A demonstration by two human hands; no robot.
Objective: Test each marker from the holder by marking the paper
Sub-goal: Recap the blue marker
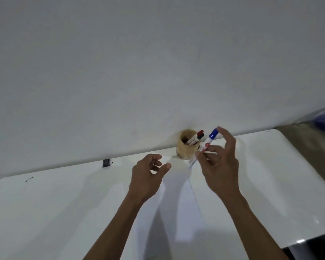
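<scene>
Squinting at the white sheet of paper (178, 199), we can barely tell it from the glossy white bench (64, 203). Our right hand (220, 166) pinches a blue-capped white marker (204, 147), its lower tip blurred. Our left hand (148, 177) hangs loosely apart, holding nothing. The round tan holder (186, 147) by the wall keeps red- and black-capped markers (196, 138), bodies mostly hidden.

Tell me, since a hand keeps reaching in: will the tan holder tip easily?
Probably. The holder looks small and light, and its two markers lean out to one side. It stands against the wall, so it would likelier fall forward.
</scene>
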